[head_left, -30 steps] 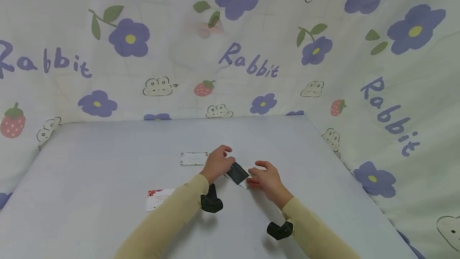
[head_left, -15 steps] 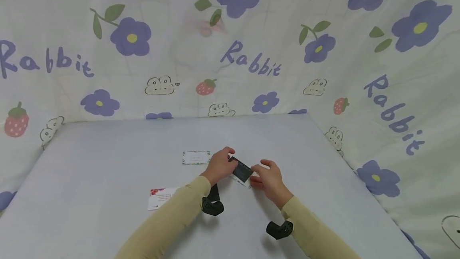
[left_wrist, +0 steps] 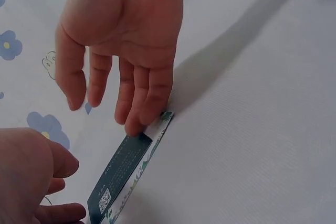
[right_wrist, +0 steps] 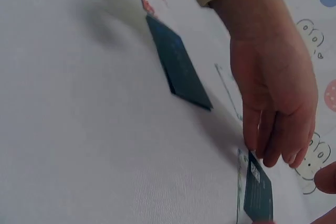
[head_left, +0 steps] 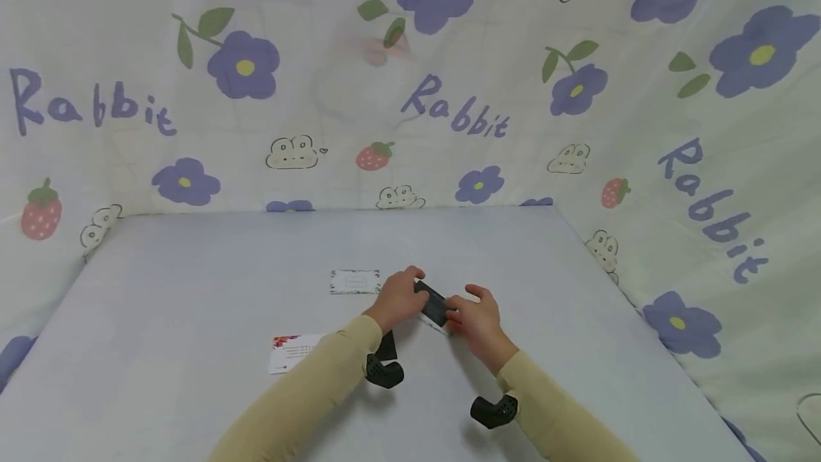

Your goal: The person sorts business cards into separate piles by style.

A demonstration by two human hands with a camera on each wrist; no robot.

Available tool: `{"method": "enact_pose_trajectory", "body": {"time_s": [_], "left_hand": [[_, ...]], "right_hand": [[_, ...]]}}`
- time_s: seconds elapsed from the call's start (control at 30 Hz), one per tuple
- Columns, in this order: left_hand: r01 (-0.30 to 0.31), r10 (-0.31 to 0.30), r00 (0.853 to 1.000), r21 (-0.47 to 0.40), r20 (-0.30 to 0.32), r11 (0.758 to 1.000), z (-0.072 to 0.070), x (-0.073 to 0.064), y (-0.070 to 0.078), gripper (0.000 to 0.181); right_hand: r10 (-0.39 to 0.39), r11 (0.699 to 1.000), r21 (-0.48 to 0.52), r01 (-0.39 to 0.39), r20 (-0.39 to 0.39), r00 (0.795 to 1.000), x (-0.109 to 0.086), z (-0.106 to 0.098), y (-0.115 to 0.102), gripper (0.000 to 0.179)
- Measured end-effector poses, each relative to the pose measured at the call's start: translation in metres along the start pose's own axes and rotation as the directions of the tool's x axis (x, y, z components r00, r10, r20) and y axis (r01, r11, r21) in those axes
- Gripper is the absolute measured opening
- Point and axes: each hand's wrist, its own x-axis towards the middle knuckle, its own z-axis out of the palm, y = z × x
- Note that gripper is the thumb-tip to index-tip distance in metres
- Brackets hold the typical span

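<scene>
Between my hands a dark business card (head_left: 431,302) with a QR code lies over a white floral-edged card (left_wrist: 137,174), whose border shows along the near side. My left hand (head_left: 398,298) touches the left end of the pair, the QR code near its fingertips. At the opposite end my right hand (head_left: 477,316) has its fingers fairly straight, the fingertips (left_wrist: 135,129) overlapping the dark card. In the right wrist view the left hand's fingers (right_wrist: 251,129) reach down to the dark card's corner, while the right hand shows only partly at the lower right.
Another dark card (right_wrist: 178,64) lies beneath my left wrist. A white card with a leafy border (head_left: 355,281) is farther back, left of my hand. A white card with red flowers (head_left: 288,355) lies by my left forearm. Patterned curtain (head_left: 333,91) borders the table.
My right hand has closed in on the cards and now covers the dark card's right end. The left hand stays at the other end, and the head view has shifted slightly.
</scene>
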Motion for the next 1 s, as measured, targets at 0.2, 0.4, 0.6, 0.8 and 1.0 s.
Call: {"method": "enact_pose_trajectory", "body": {"time_s": [0.2,0.4,0.6,0.8,1.0], "left_hand": [[-0.016,0.016,1.000,0.048,0.011,0.999,0.000,-0.001,0.005,0.041],[-0.006,0.003,0.999,0.088,0.032,0.996,0.004,-0.001,0.003,0.041],[0.014,-0.016,0.999,0.066,0.031,0.998,0.003,-0.003,0.003,0.040],[0.021,-0.021,1.000,0.003,0.023,1.000,0.000,-0.004,0.002,0.040],[0.022,-0.021,1.000,-0.093,0.008,0.995,-0.003,-0.004,-0.003,0.038]], "right_hand": [[-0.008,1.000,-0.024,0.007,-0.045,0.999,-0.006,-0.002,-0.006,0.068],[0.026,1.000,0.016,-0.026,-0.017,1.000,-0.004,-0.001,-0.010,0.072],[0.061,0.991,0.117,-0.060,-0.004,0.998,0.004,-0.002,-0.010,0.073],[0.056,0.988,0.141,-0.054,-0.009,0.998,0.011,-0.001,-0.008,0.069],[0.016,0.996,0.084,-0.012,-0.042,0.999,0.018,0.001,-0.002,0.064]]}}
